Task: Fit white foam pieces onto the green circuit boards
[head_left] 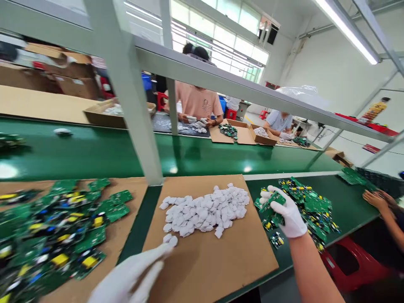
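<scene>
My right hand point(288, 214), in a white glove, has its fingers closed round a green circuit board point(277, 203) above a pile of circuit boards point(311, 204) with yellow and blue parts. My left hand point(132, 269), also gloved and a little blurred, reaches over the cardboard sheet point(202, 261) with its fingers stretched out. Its fingertips are at a small white piece point(173, 241) at the near left of a heap of white pieces point(205, 212). Whether the fingertips press on that piece is hard to make out.
Many circuit boards point(59, 231) lie on cardboard at left. A grey post point(135, 97) stands beyond my cardboard, before the green conveyor belt point(202, 153). Another person's hands point(375, 200) are at the right edge. Across the belt, a person in a pink shirt point(200, 101) handles white items.
</scene>
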Available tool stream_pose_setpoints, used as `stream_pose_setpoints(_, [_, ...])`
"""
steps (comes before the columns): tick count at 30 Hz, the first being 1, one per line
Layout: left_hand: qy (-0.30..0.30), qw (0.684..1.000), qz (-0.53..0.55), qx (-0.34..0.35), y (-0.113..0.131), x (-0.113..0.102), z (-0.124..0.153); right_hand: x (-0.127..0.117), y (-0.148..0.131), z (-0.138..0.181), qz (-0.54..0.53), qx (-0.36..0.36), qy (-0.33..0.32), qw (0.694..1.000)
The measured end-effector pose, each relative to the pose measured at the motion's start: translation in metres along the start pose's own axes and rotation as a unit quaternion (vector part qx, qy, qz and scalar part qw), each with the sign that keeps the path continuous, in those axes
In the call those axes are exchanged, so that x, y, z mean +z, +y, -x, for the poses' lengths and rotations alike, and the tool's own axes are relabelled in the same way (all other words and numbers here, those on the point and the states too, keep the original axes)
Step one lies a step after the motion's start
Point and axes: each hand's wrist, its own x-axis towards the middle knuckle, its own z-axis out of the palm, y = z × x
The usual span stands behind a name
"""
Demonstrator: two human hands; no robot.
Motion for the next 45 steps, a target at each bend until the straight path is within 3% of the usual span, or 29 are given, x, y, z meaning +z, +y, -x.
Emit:
stream_pose_setpoints(1, [-0.051,0.995,0.077,-0.028,0.018,0.005,-0.006,0.027,0.001,0.002,-0.038,0.009,-0.044,0.998])
stream_pose_setpoints(3, [-0.136,0.954,0.248,-0.098,0.048,0.016,-0.020,0.080,0.006,0.006,-0.055,0.019,-0.119,0.991])
stream_pose_setpoints(6, [-0.125,0.899,0.395,-0.142,0.067,0.023,-0.039,0.146,0.016,0.009,0.068,-0.045,-0.164,0.983])
stream_pose_setpoints(10, [-0.057,0.876,0.413,-0.244,0.054,0.003,-0.038,0.198,0.021,0.002,0.265,-0.139,-0.173,0.938])
stream_pose_setpoints(17, [0.011,0.871,0.383,-0.307,0.013,-0.039,-0.011,0.258,0.019,-0.013,0.369,-0.167,-0.347,0.846])
stream_pose_setpoints(21, [0.069,0.905,0.261,-0.328,-0.009,-0.062,0.002,0.294,0.026,-0.019,0.402,-0.180,-0.396,0.806])
stream_pose_setpoints(25, [0.119,0.925,0.086,-0.350,-0.024,-0.083,0.008,0.330,0.043,-0.012,0.434,-0.234,-0.342,0.800])
stream_pose_setpoints(28, [0.134,0.917,-0.055,-0.371,-0.032,-0.097,0.007,0.356,0.057,-0.007,0.444,-0.281,-0.303,0.795])
stream_pose_setpoints(31, [0.141,0.895,-0.188,-0.379,-0.043,-0.118,0.003,0.382,0.067,-0.013,0.408,-0.292,-0.307,0.809])
stream_pose_setpoints(36, [0.144,0.865,-0.281,-0.391,-0.078,-0.159,0.000,0.423,0.068,-0.038,0.340,-0.262,-0.344,0.835])
stream_pose_setpoints(40, [0.166,0.875,-0.333,-0.309,-0.096,-0.155,0.010,0.432,0.065,-0.046,0.293,-0.246,-0.393,0.836])
stream_pose_setpoints(45, [0.079,0.882,-0.407,-0.224,-0.100,-0.134,0.008,0.403,0.058,-0.024,0.253,-0.257,-0.412,0.837])
